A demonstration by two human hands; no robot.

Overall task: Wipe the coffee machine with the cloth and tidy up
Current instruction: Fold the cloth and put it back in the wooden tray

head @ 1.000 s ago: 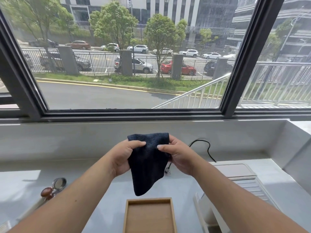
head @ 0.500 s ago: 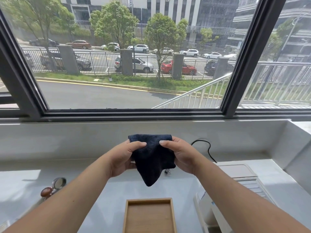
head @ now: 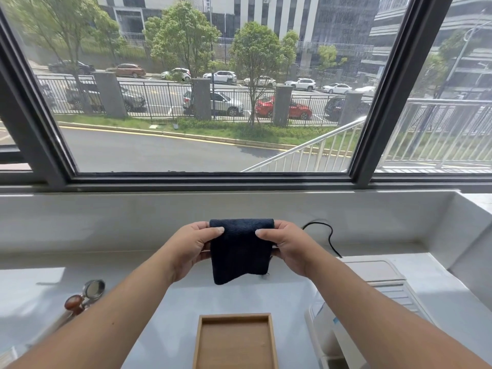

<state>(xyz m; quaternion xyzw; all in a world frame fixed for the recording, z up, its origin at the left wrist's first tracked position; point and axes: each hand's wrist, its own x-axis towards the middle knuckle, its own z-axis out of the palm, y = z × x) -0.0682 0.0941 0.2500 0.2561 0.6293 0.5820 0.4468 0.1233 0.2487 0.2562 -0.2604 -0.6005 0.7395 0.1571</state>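
Note:
A dark blue cloth (head: 239,251) hangs folded in the air above the white counter, in front of the window. My left hand (head: 191,246) pinches its upper left edge and my right hand (head: 288,246) pinches its upper right edge. The cloth's top edge is stretched level between the thumbs, and its lower corner droops to the left. The white coffee machine (head: 372,283) stands at the lower right, partly hidden behind my right forearm.
A wooden tray (head: 234,318) lies on the counter (head: 279,294) right under my hands. A portafilter (head: 87,294) with a brown knob rests at the left. A black power cord (head: 330,235) loops behind the machine. A raised ledge (head: 463,235) and the window sill bound the counter.
The cloth has been folded shorter: its hanging corner rose and my hands moved apart, drawing the top edge flat.

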